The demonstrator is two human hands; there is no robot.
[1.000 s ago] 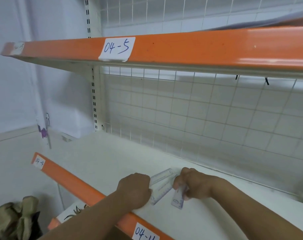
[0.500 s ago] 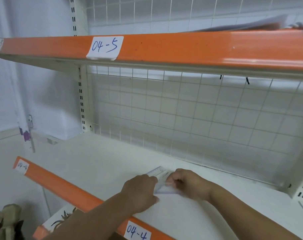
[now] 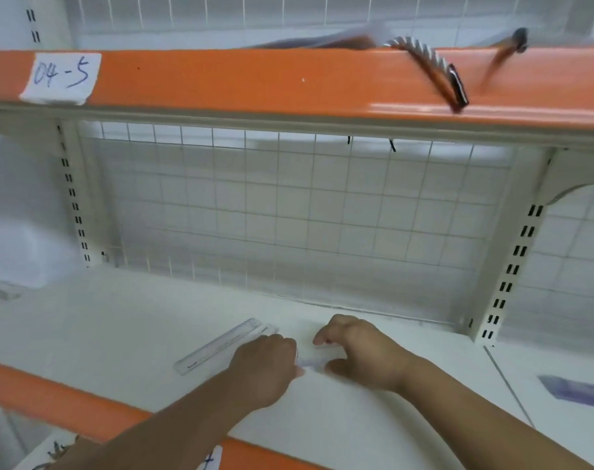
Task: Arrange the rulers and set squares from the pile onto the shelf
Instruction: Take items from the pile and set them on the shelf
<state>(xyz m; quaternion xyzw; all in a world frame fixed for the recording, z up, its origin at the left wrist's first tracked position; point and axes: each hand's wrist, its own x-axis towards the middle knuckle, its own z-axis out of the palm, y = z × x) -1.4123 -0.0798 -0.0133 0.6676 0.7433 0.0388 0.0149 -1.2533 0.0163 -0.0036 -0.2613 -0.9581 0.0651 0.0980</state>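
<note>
1. Rulers: a clear one lies flat and angled on the shelf, just left of the left hand. A blurry clear strip, probably another one, sits between the two hands.
2. Risk, imo: see-through plastic on a white shelf is easy to misjudge, so the strip could land skewed or overlapping the laid one. A nudge from the left wrist could also knock that one out of line, or toward the orange front edge.
3. Left hand: knuckles up, fingers curled, tips pinching the strip's near end.
4. Right hand: also curled, forefinger and thumb apart by the strip's other end. It's too blurred to tell if it actually grips.
</note>
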